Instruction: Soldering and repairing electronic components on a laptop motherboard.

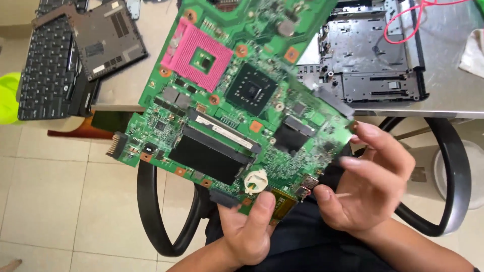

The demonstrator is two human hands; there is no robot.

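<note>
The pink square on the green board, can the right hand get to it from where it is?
Probably yes. The pink socket faces up on the green board with nothing covering it. The right hand sits open by the board's near corner, while the left hand holds the board.

I see a bright green circuit board [237, 100] dotted with small orange rings around its screw holes. It carries a pink square socket [197, 59] with a green centre, a glossy black chip [251, 92], long black slots [214, 151] and a round white battery holder [256, 181]. At the worktop's left edge lies a black keyboard [43, 70], with a dark brown-grey cover panel [103, 38] on it. Near the worktop's right corner I see a dull grey metal chassis [373, 50], a looping red wire [408, 20] and a whitish cloth [474, 53]. The worktop [448, 95] is pale grey. The floor [65, 201] is cream tile; a lime-green object [7, 95] sits on it.
</note>
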